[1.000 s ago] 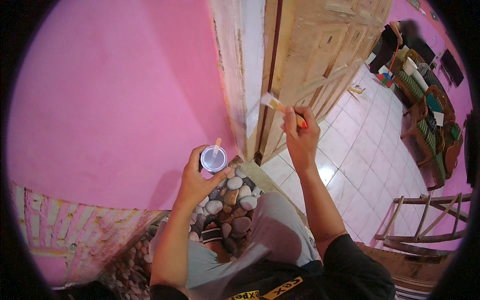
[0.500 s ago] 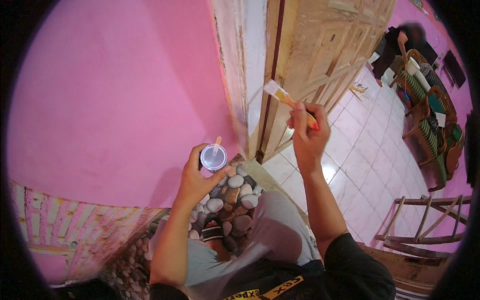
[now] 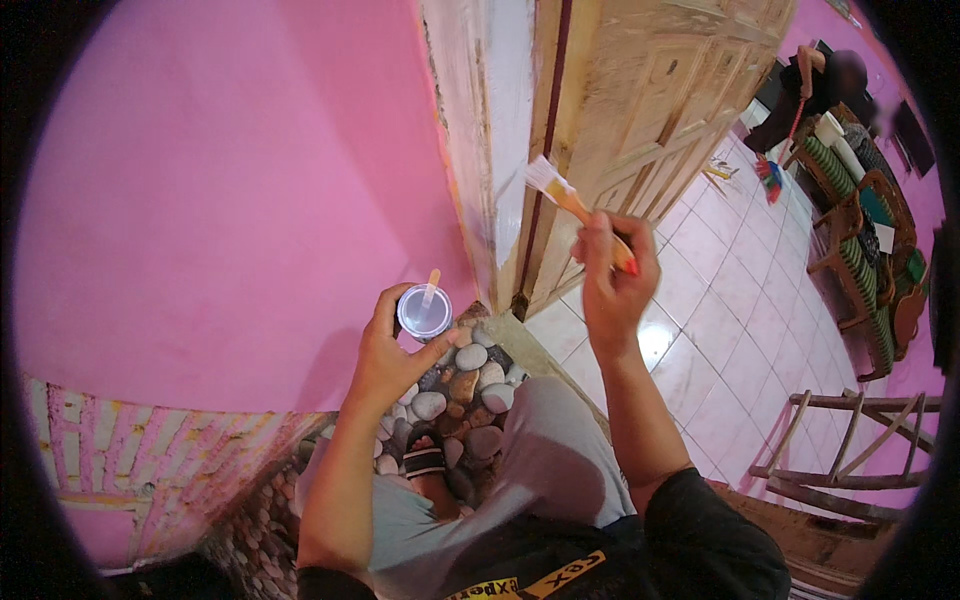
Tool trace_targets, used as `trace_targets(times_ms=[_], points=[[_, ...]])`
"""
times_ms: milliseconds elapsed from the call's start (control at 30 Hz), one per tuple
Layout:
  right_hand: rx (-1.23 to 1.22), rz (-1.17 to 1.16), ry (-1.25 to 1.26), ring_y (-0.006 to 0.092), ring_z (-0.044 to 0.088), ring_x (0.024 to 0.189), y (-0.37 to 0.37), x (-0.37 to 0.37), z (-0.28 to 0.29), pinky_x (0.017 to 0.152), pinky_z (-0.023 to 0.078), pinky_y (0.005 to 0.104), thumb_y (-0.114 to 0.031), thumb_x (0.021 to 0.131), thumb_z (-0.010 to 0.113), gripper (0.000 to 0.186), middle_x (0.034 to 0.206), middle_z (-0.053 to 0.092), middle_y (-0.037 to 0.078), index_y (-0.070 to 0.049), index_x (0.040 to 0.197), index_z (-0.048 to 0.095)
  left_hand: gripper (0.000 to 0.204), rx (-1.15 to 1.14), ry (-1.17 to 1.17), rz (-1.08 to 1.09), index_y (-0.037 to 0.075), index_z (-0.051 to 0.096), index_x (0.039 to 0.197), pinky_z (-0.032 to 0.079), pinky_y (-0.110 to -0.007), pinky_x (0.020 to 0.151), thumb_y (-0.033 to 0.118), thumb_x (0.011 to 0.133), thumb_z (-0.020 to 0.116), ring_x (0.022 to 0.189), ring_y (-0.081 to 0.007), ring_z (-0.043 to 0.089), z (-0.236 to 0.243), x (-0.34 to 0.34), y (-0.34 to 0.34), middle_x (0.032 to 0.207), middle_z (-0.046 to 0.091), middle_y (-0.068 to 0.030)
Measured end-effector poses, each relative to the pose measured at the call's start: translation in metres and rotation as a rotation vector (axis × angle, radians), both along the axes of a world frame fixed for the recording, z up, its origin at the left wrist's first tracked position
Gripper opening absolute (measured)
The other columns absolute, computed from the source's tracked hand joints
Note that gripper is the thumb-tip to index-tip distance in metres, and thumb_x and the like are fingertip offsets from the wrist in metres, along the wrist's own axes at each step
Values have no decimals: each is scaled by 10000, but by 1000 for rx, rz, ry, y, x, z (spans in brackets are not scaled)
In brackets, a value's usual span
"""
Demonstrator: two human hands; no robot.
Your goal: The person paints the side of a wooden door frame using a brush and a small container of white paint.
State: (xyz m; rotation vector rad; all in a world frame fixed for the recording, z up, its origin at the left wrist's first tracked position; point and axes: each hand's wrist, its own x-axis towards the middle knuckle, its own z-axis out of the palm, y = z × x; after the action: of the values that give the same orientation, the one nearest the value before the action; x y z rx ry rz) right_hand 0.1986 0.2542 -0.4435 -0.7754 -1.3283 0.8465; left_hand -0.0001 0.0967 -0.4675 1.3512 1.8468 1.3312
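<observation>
The brush (image 3: 568, 199) is in the middle of the scene, held up at a slant in front of the door's edge, its whitish bristles pointing far and left, its red-tipped handle near and right. The right hand (image 3: 617, 275) is closed on that handle, thumb and fingers pinched together around it. The bristle tips lie at the edge of the white strip of the frame (image 3: 508, 120); whether they touch it I cannot tell. Nearer and to the left is the can (image 3: 425, 313), open at the top, with greyish paint inside and a flat stick (image 3: 433, 287) leaning on its rim. The left hand (image 3: 383, 352) is part-way open, curved around the can's side, fingers on the left and thumb on the near right. Under and right of the can lie pebbles (image 3: 464, 384), with a sandalled foot (image 3: 428, 468) among them. The pink wall (image 3: 240, 190) fills the left, its brick-like base near. Right of the frame stands the door (image 3: 650, 110), then the tiled floor (image 3: 725, 275), a wooden ladder (image 3: 850, 482) near right, chairs (image 3: 848, 300) beyond, and a person (image 3: 800, 95) bending at the far right.
</observation>
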Motion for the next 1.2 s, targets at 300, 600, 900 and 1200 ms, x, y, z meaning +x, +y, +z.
trace_targets(times_ms=[300,600,900,1200], points=[[-171,364,103,136,620,674,-58,51,25,598,481,248,-92,992,638,137,840,658,104,40,1029,645,658,-99,75,26,99,526,1296,506,-388,966,245,765,888,1100,-233,649,-25,7,2,1162,674,-93],[75,647,-565,231,658,710,-50,33,33,632,492,319,-109,893,753,124,819,673,111,-16,960,707,686,-65,-154,-257,101,520,1355,492,-350,984,147,771,877,1139,-206,631,-23,21,4,1224,661,-90],[47,737,-659,267,687,751,-48,25,22,663,516,336,-170,922,738,171,873,696,133,-17,988,696,672,-110,-74,-246,102,529,1339,498,-370,985,190,773,880,1157,-235,633,-38,22,-5,1225,663,-95],[-649,610,-168,157,678,689,-51,41,-4,617,526,268,-171,961,707,213,810,700,96,34,1004,668,702,-157,-55,-159,70,498,1335,482,-343,1002,204,772,896,1142,-188,616,-35,28,-4,1193,645,-95]])
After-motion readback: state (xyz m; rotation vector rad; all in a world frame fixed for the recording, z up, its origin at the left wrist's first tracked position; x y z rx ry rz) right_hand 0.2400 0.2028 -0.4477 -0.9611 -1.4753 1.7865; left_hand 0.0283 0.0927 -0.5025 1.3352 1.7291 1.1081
